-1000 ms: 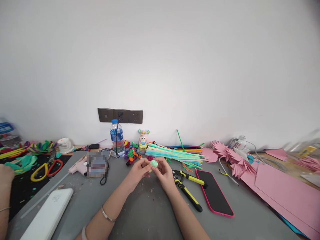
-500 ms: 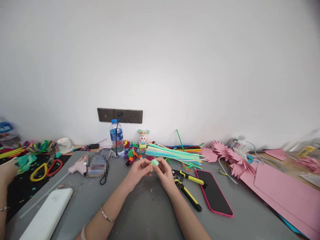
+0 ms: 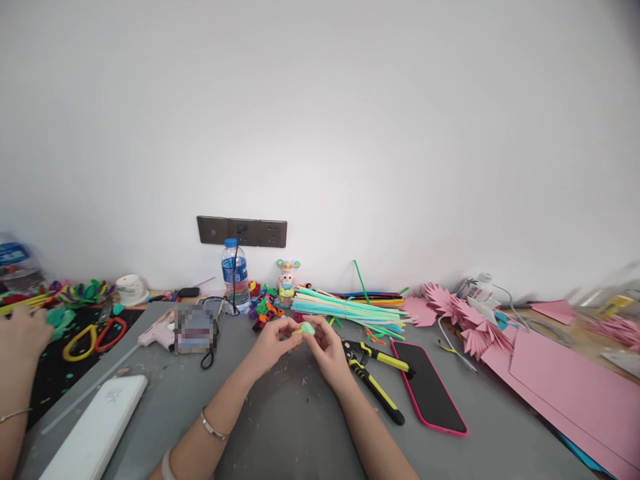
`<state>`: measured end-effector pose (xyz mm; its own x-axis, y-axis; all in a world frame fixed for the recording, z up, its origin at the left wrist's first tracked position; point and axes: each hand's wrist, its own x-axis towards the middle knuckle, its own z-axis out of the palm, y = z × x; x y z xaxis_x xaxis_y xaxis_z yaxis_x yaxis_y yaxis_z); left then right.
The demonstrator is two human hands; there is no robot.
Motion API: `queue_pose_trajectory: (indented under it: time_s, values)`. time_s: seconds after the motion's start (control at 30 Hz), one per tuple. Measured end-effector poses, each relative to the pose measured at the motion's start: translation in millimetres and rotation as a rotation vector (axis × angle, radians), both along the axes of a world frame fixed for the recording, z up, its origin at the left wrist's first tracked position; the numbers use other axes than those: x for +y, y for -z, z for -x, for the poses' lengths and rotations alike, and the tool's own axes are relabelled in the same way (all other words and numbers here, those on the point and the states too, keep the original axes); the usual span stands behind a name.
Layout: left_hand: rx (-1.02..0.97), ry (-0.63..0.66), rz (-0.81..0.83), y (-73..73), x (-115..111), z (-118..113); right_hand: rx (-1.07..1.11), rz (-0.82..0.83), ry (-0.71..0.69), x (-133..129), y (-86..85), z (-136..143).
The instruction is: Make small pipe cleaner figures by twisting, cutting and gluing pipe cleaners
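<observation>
A small pale green fluffy piece (image 3: 307, 329) is pinched between my two hands above the grey mat. My left hand (image 3: 277, 341) closes its fingertips on the piece's left side, where a bit of yellow shows. My right hand (image 3: 326, 343) has its thumb and fingers closed round the right side. The undersides of the fingers are hidden. Just behind the hands lies a bundle of pale green, blue and yellow pipe cleaners (image 3: 350, 307). Black and yellow pliers (image 3: 375, 380) rest right of my right hand.
A phone (image 3: 433, 390) lies beyond the pliers, with pink paper (image 3: 575, 393) farther right. Leftward are a bottle (image 3: 235, 277), pink glue gun (image 3: 159, 331), white case (image 3: 97, 427) and scissors (image 3: 95, 340). Another person's hand (image 3: 23, 333) is at the far left.
The green piece has tilted slightly between my fingertips, and my right fingers have shifted a little. The other person's hand has moved farther into view near the green material at left.
</observation>
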<state>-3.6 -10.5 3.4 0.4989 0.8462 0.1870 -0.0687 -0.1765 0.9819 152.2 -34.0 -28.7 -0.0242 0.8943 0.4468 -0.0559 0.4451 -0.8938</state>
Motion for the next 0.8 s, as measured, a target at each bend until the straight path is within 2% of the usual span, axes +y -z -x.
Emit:
queue_pose_trajectory:
  time_s: [0.27,0.43,0.67,0.8]
  values:
    - [0.102,-0.059,-0.051,2.6,0.6,-1.6,0.004,0.015,-0.066,-0.5,-3.6,0.5]
    - [0.096,-0.087,-0.091,-1.9,-3.8,-4.0,0.043,0.050,-0.087,0.0,-4.2,1.2]
    - [0.102,-0.043,-0.133,-3.7,-5.2,-5.0,0.032,0.045,-0.058,-2.0,-4.5,2.5]
    - [0.107,-0.078,-0.107,-0.9,-5.2,-7.6,0.018,0.043,-0.012,-1.4,-5.3,2.4]
